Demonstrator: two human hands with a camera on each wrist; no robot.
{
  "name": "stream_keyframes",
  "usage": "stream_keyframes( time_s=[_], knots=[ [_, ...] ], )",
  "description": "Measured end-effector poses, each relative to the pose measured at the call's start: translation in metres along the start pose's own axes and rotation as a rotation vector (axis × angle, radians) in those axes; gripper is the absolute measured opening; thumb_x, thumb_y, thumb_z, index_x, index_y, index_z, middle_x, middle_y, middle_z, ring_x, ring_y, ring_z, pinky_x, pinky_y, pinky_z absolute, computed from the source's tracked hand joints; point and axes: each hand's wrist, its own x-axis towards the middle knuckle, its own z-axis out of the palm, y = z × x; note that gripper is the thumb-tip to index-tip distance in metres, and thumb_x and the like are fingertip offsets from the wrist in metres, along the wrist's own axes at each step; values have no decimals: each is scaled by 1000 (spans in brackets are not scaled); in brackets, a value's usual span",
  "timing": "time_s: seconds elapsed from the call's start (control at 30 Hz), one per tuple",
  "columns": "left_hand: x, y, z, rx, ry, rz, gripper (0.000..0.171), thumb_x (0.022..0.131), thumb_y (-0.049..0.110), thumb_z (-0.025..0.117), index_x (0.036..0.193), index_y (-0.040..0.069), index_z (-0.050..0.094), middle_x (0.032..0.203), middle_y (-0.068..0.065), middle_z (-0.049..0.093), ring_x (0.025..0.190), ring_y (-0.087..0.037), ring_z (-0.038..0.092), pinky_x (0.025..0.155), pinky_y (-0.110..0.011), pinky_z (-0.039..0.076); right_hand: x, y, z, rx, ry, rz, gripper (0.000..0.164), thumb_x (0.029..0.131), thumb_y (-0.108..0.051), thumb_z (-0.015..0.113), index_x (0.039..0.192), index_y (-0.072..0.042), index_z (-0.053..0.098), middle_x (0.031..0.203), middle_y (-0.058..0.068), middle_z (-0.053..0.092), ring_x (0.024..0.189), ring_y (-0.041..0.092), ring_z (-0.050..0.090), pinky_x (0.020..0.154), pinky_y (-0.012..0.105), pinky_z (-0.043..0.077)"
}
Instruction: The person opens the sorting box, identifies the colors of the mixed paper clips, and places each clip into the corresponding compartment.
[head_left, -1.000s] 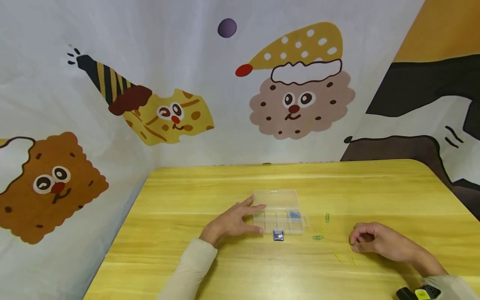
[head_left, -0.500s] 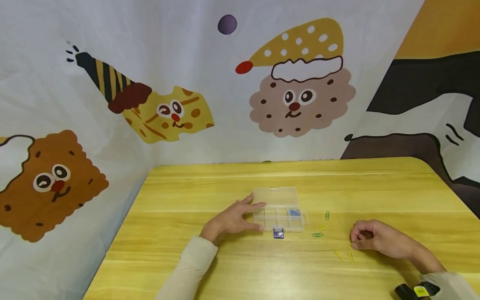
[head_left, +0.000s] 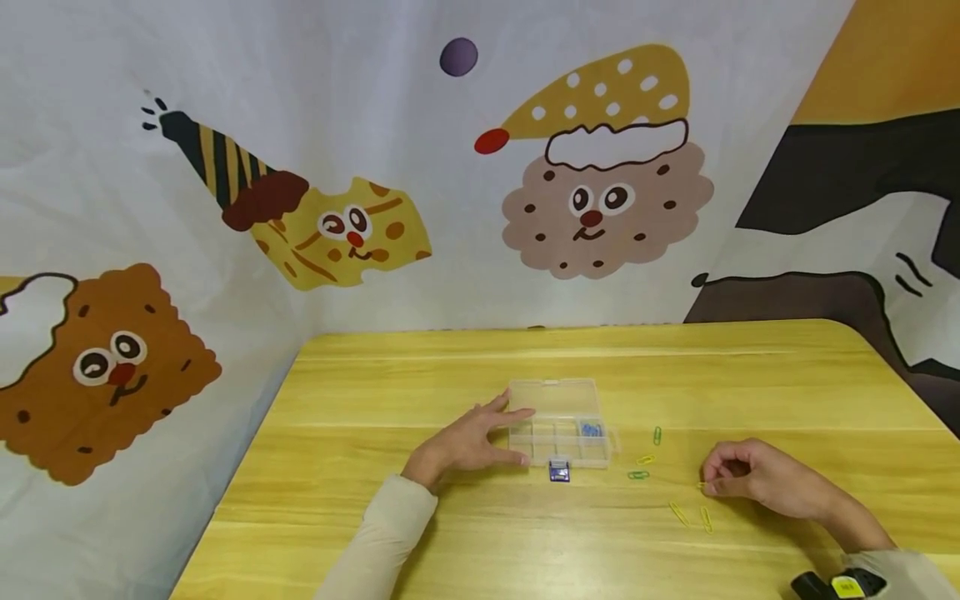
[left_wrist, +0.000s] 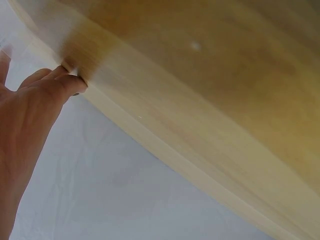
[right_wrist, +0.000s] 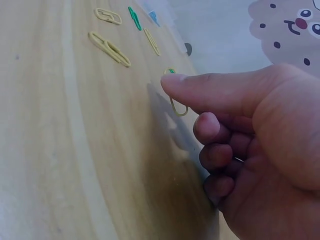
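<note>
yellow tabletop (head_left: 405, 375), cartoon-printed backdrop (head_left: 360, 108)

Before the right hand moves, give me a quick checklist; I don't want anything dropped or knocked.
1. Right hand pinches the yellow paperclip: ok, it shows at the thumb tip.
2. Box lid open: ok, swung back to the far side.
3. Left hand steadying the box: cannot tell; it is at the left side, but its pressure doesn't show.
4. Small blue things inside the box: ok, in the far right compartment.
5. Tabletop between right hand and box free of clips: not ok; two green paperclips and a yellow one lie there.
</note>
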Motion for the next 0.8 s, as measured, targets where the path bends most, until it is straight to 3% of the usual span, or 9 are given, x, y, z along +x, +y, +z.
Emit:
stream_keyframes(
  time_s=[0.23, 0.57, 0.8],
  knots=[
    [-1, 1, 0, 0, 4, -11, 72, 88, 50, 72, 151, 33, 43, 166, -7, 10, 152, -26, 15, 124, -50, 7, 1, -2, -1, 0, 5, 36, 10, 93, -9, 68, 97, -1, 65, 79, -1, 60, 65, 7, 48, 51, 27, 39],
    [-2, 2, 0, 0, 3, -23, 71, 88, 50, 71, 151, 34, 42, 166, -6, 11, 152, -26, 16, 124, -49, 8, 6, -11, -6, -84, 44, -4, 2, 93, -4, 65, 95, -5, 66, 82, 1, 64, 66, 5, 51, 52, 26, 42],
    [-2, 3, 0, 5, 4, -39, 71, 87, 50, 72, 150, 36, 43, 167, -5, 11, 152, -27, 16, 124, -48, 9, 14, -21, -11, -127, 69, -74, 9, 95, 1, 61, 93, -7, 64, 81, 3, 64, 66, 6, 52, 53, 27, 44]
  ],
)
